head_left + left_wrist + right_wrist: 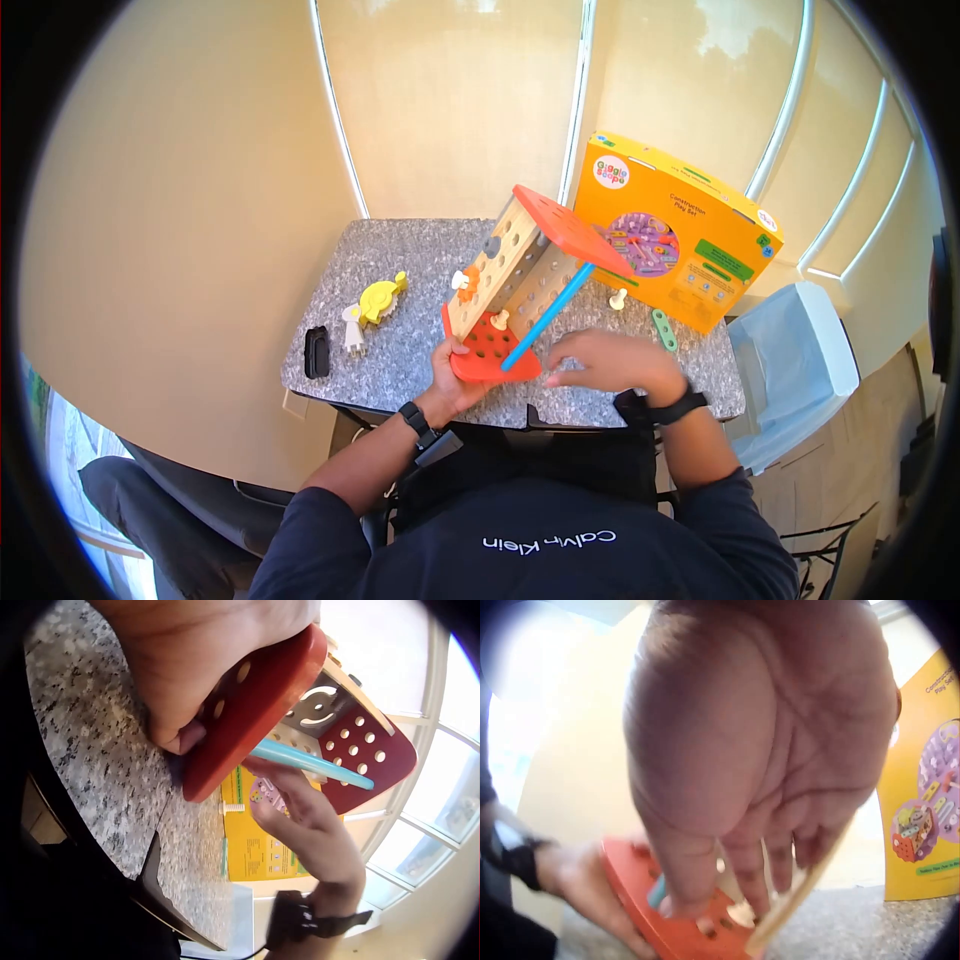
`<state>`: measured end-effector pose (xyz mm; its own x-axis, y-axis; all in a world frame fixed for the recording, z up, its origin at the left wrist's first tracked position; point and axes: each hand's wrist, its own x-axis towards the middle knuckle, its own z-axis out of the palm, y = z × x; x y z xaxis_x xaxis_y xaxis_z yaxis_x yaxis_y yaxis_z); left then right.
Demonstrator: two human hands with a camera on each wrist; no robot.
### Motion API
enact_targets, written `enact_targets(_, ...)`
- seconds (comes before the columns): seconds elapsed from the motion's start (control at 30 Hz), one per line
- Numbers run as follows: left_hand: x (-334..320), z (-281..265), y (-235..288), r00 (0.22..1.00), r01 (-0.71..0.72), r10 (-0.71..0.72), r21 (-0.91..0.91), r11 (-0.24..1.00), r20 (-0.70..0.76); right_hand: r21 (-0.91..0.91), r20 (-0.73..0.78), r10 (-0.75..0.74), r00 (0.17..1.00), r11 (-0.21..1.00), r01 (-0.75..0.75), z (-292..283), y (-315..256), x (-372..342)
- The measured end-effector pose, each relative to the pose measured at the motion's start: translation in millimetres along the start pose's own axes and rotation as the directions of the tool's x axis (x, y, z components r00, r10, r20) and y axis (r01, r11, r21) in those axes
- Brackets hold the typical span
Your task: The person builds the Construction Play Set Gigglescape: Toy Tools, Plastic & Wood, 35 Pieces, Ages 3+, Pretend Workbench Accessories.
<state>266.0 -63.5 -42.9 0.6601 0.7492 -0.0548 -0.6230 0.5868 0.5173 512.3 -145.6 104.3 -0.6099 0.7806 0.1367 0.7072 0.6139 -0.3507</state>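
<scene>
A wooden toy toolbox with perforated side boards (490, 282) and red end panels (567, 232) is held tilted over the granite-patterned table. My left hand (452, 382) grips its lower red panel (259, 724) at the edge, thumb on one face and fingers on the other. A blue rod (548, 316) spans the two red panels. Beside the lower end of that rod is my right hand (618, 362), its fingers loosely extended and holding nothing; the palm shows in the right wrist view. A cream screw (500, 320) and an orange piece (467, 284) sit on the toolbox.
The yellow construction set box (690, 240) stands at the back right. Near it are another cream screw (618, 299) and a green strip (663, 330). Yellow pieces (380, 301), a white piece (354, 332) and a black tray (316, 352) lie left. A lined bin (800, 360) stands right.
</scene>
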Motion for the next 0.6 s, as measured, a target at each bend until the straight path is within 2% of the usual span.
enact_targets(0.03, -1, -1, -1, 1.000, 0.007, -0.007, -0.004, 1.000, -0.008, 0.273, 0.231, 0.147, 0.962, 0.939, -0.210, -33, -20, -5)
enact_targets(0.1, -1, -1, 0, 0.998, 0.035, -0.034, -0.027, 0.999, 0.061, 0.313, -0.063, 0.156, 0.986, 0.941, -0.129, -66, -33, -25)
enact_targets(0.17, -1, 2, 6, 0.998, 0.054, -0.055, 0.020, 0.998, 0.038, 0.501, -0.386, 0.236, 0.892, 0.865, -0.012, -74, -10, -40)
enact_targets(0.2, -2, 2, 8, 0.997, 0.065, -0.067, 0.068, 0.996, 0.024, 0.509, -0.381, 0.243, 0.892, 0.861, -0.017, -75, -5, -36)
enact_targets(0.27, -2, 0, 13, 0.998, 0.063, -0.062, 0.075, 0.995, -0.026, 0.389, -0.588, 0.303, 0.750, 0.919, -0.066, -78, 2, -26)
enact_targets(0.3, -1, 0, 15, 0.996, 0.057, -0.051, 0.085, 0.995, -0.070, 0.390, -0.588, 0.304, 0.750, 0.918, -0.066, -72, 13, -24)
enact_targets(0.33, 0, 1, 18, 0.996, 0.057, -0.051, 0.086, 0.995, -0.071, 0.390, -0.518, 0.328, 0.790, 0.912, -0.123, -60, 31, -23)
enact_targets(0.37, 2, 2, 20, 0.999, -0.032, 0.036, 0.121, 0.992, -0.029, 0.385, -0.447, 0.351, 0.823, 0.906, -0.178, -56, 36, -20)
enact_targets(0.4, 4, 3, 23, 0.993, -0.122, 0.121, 0.153, 0.981, 0.017, 0.384, -0.448, 0.350, 0.823, 0.906, -0.177, -55, 36, -21)
enact_targets(0.43, 7, -5, 28, 0.992, -0.124, 0.123, 0.152, 0.980, 0.018, 0.574, -0.369, 0.462, 0.807, 0.796, -0.192, -56, 28, -20)
enact_targets(0.47, 12, -18, 34, 0.980, -0.198, 0.199, 0.245, 0.949, 0.023, 0.737, -0.267, 0.553, 0.789, 0.645, -0.203, -55, 22, -19)
enact_targets(0.5, 15, -32, 41, 0.962, -0.266, 0.271, 0.335, 0.904, 0.033, 0.737, -0.267, 0.553, 0.790, 0.644, -0.202, -51, 20, -16)
enact_targets(0.53, 13, -33, 53, 0.949, -0.312, 0.301, 0.430, 0.847, 0.096, 0.787, -0.250, 0.566, 0.785, 0.591, -0.176, -43, 21, -12)
enact_targets(0.57, 12, -33, 60, 0.949, -0.311, 0.300, 0.433, 0.846, 0.095, 0.832, -0.233, 0.579, 0.782, 0.535, -0.147, -36, 24, -10)
enact_targets(0.6, 10, -33, 66, 0.906, -0.404, 0.386, 0.622, 0.671, 0.171, 0.834, -0.234, 0.579, 0.781, 0.533, -0.145, -28, 30, -8)
